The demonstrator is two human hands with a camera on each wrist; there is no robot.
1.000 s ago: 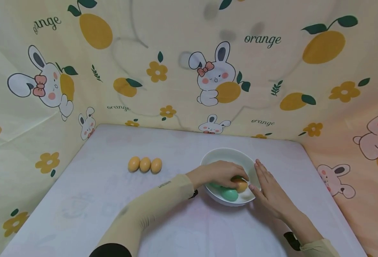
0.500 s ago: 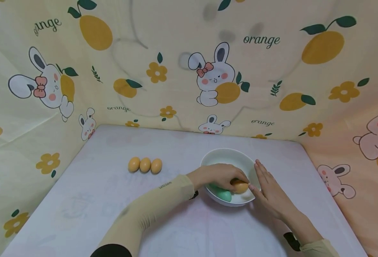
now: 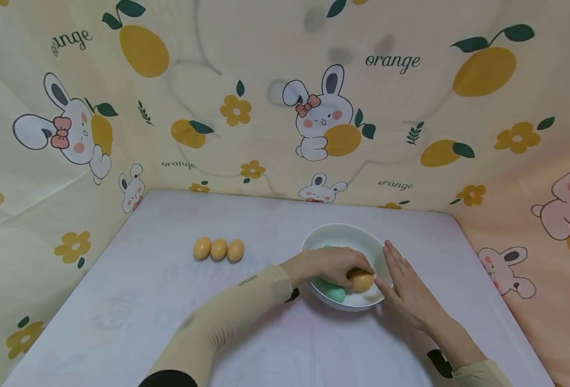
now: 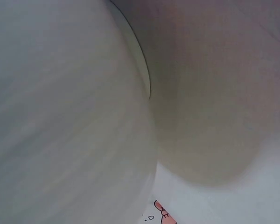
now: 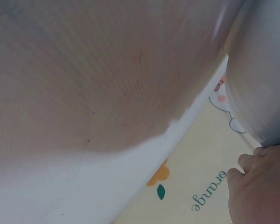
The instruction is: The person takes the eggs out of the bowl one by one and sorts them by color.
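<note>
A white bowl stands on the right part of the table. My left hand reaches over its left rim, fingers and thumb curled round a yellow-orange egg inside. Beneath that hand lies a green egg, partly covered; a bit of green also shows behind the knuckles. With fingers straight, my right hand rests against the bowl's right side. The right wrist view shows this hand at the bowl's outer wall. A pale curved surface fills much of the left wrist view, where no fingers show.
Three yellow-orange eggs lie in a row on the white tabletop, left of the bowl. A cloth backdrop printed with rabbits and oranges rises behind the table and along both sides.
My left hand stays in the bowl and the yellow-orange egg has shifted slightly under its fingers. The green egg has moved left, and some green now shows behind the hand. My right hand is still.
</note>
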